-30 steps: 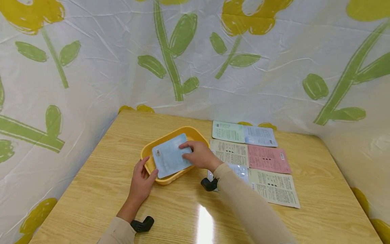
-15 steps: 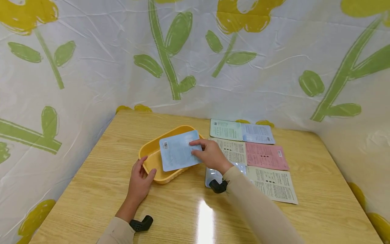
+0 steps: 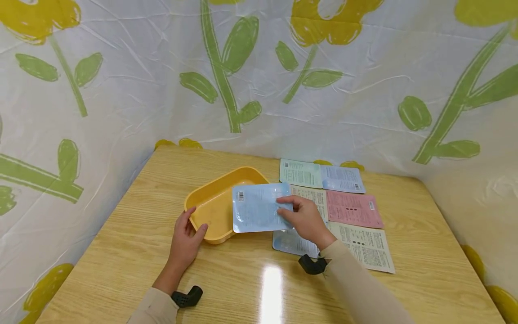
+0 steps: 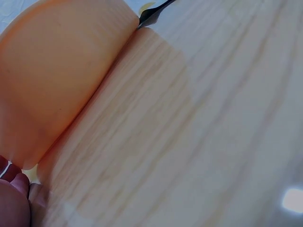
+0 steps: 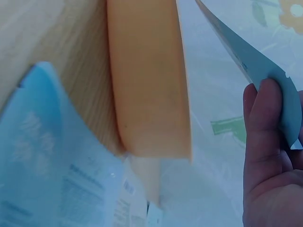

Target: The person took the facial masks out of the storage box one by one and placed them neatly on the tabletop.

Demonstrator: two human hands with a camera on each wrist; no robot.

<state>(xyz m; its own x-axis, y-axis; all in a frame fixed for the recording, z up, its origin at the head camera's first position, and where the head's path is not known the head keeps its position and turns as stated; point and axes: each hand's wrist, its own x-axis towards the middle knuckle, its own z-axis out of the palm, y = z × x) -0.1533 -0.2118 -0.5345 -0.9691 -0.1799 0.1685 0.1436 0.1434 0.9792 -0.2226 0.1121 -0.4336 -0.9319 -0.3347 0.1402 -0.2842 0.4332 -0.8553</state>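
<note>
In the head view, my right hand [image 3: 305, 220] pinches a light blue sheet mask packet [image 3: 259, 209] by its right edge. This packet hangs over the right end of a yellow plastic basin [image 3: 210, 191], its barcode at the upper left. My left hand [image 3: 188, 240] holds the basin's near left corner, thumb and fingers on either side of it. The right wrist view shows the packet [image 5: 251, 54] bent slightly between thumb and fingers [image 5: 265, 113], above the basin's outer wall [image 5: 147, 80]. Only part of the left hand [image 4: 14, 198] appears in the left wrist view, beside the basin [image 4: 57, 71].
Right of the basin, several packets lie flat in rows: green [image 3: 300, 173] and blue [image 3: 343, 178] at the back, cream and pink [image 3: 354, 209] in the middle, blue [image 3: 295, 243] and cream [image 3: 364, 247] in front. A flowered sheet [image 3: 162, 67] hangs behind the wooden table [image 3: 226, 288].
My right hand has lifted the blue packet out of the basin and carried it right, partly over the laid-out packets. The left hand has stayed at the basin's corner.
</note>
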